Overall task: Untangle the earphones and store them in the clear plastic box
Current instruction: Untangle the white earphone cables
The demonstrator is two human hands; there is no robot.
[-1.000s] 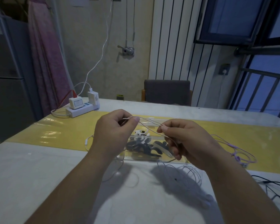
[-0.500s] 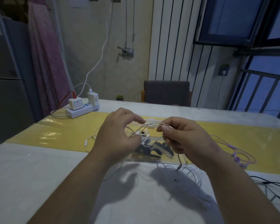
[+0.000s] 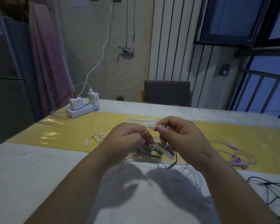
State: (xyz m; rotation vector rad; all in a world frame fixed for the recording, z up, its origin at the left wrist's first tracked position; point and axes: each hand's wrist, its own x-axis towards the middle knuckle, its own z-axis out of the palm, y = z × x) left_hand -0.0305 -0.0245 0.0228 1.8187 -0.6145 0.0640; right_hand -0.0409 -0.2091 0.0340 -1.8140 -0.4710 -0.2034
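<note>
Head view: left hand (image 3: 126,139) and right hand (image 3: 183,138) both pinch a white cord (image 3: 149,130), stretched left-to-right, rising rightward, above the box (image 3: 141,121).

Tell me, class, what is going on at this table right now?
A person is untangling earphones. Both hands, left hand and right hand, pinch a thin white cable stretched between them above the clear plastic box. More earphones wait on the table: white earphones, purple earphones and a black cable.
</note>
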